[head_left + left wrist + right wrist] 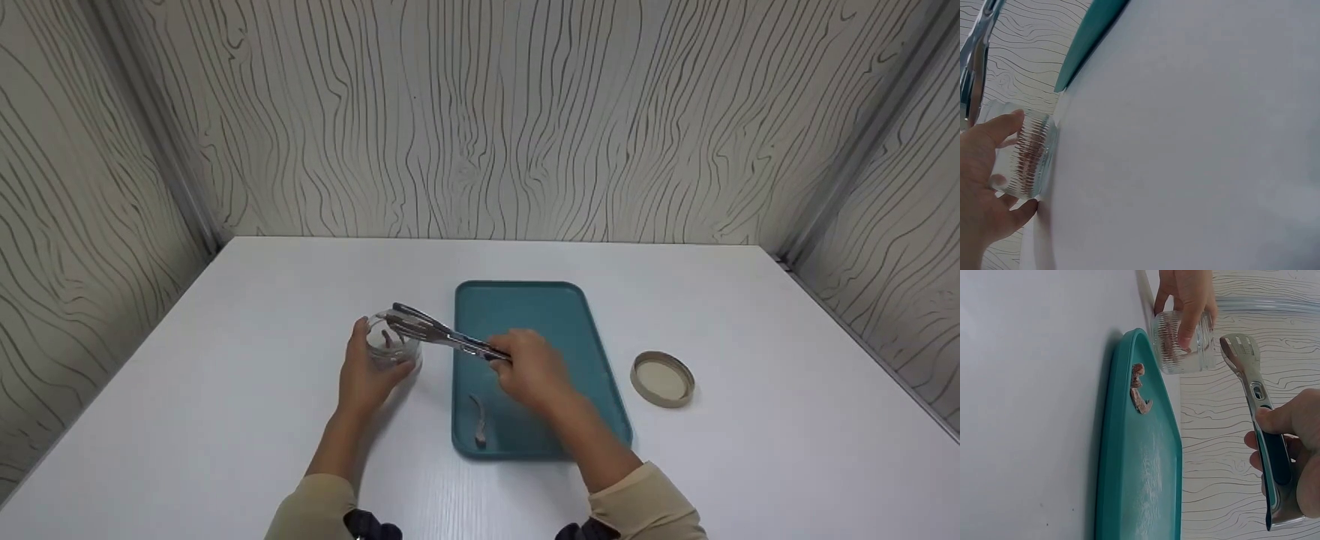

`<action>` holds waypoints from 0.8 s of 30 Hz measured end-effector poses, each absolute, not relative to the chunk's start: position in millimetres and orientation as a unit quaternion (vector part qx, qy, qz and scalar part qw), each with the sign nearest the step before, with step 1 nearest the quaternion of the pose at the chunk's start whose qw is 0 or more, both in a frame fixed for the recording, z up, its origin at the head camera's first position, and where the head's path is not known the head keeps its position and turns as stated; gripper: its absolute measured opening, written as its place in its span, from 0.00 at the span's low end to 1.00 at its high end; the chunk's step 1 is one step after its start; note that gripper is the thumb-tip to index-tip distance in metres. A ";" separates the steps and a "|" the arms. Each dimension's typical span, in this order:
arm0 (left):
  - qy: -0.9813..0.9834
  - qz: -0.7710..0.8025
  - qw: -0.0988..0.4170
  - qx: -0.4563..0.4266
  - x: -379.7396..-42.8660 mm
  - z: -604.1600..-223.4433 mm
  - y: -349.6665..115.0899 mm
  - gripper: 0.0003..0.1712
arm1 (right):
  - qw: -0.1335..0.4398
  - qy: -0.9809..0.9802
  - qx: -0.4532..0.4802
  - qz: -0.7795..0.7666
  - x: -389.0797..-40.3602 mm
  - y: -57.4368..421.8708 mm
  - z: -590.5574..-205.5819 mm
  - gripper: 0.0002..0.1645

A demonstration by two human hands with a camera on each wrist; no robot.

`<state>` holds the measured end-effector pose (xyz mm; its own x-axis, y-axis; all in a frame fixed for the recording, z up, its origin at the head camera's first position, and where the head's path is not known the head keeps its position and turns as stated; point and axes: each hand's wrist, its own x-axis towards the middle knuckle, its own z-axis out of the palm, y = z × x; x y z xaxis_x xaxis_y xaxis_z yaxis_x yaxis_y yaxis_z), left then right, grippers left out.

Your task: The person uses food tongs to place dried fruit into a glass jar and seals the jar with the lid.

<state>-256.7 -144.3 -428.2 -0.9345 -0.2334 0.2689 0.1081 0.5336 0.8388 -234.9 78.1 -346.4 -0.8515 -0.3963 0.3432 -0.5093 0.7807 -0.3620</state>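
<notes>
Metal tongs are held tight in my right hand, pointing left, so their tips hang over the glass jar that my left hand grips by its side. I can't tell if the tips pinch anything. One bent brownish strip lies on the teal tray, nearer my right hand, its long way running toward the tray's near edge.

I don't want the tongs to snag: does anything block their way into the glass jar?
Nothing visible does: the tongs in the right hand hang above the open glass jar, the left hand grips its side, and the tan lid lies apart.
</notes>
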 end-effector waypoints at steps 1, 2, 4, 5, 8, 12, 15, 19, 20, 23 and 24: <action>-0.857 -0.481 0.178 0.036 -256.6 -427.9 -144.4 0.50 | 0.124 -0.935 0.242 0.227 -234.9 78.5 -346.3 0.09; -0.858 -0.480 0.179 0.035 -256.6 -427.9 -144.4 0.50 | 0.122 -0.935 0.242 0.228 -234.9 79.1 -346.4 0.09; -0.859 -0.478 0.181 0.033 -256.7 -427.7 -144.4 0.50 | 0.120 -0.934 0.241 0.233 -234.6 80.2 -346.3 0.09; -0.859 -0.477 0.182 0.033 -256.7 -427.8 -144.3 0.50 | 0.119 -0.935 0.238 0.236 -234.5 80.8 -346.3 0.10; -0.861 -0.475 0.179 0.035 -257.0 -428.2 -143.9 0.50 | 0.119 -0.934 0.237 0.239 -234.4 82.9 -345.9 0.09; -0.860 -0.478 0.172 0.042 -257.5 -428.9 -143.9 0.50 | 0.121 -0.935 0.234 0.239 -233.5 85.9 -343.6 0.09; -0.860 -0.478 0.172 0.043 -258.0 -429.3 -144.2 0.51 | 0.121 -0.935 0.230 0.241 -232.2 88.3 -340.6 0.10; -0.862 -0.474 0.177 0.041 -258.7 -430.1 -144.5 0.50 | 0.125 -0.935 0.226 0.243 -230.3 92.1 -336.5 0.12; -0.862 -0.473 0.178 0.041 -258.8 -430.3 -144.5 0.50 | 0.126 -0.935 0.226 0.243 -229.6 93.5 -335.4 0.12; -0.864 -0.468 0.182 0.036 -257.4 -429.6 -144.6 0.50 | 0.134 -0.934 0.227 0.243 -227.5 98.5 -332.7 0.11; -0.864 -0.467 0.183 0.034 -257.1 -429.0 -144.5 0.50 | 0.138 -0.934 0.226 0.242 -226.8 100.1 -331.9 0.11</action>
<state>-257.1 -144.5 -429.0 -0.9309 -0.2302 0.2837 0.1111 0.5613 0.8201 -226.8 100.1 -331.9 -0.8601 -0.3545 0.3667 -0.4879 0.7815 -0.3888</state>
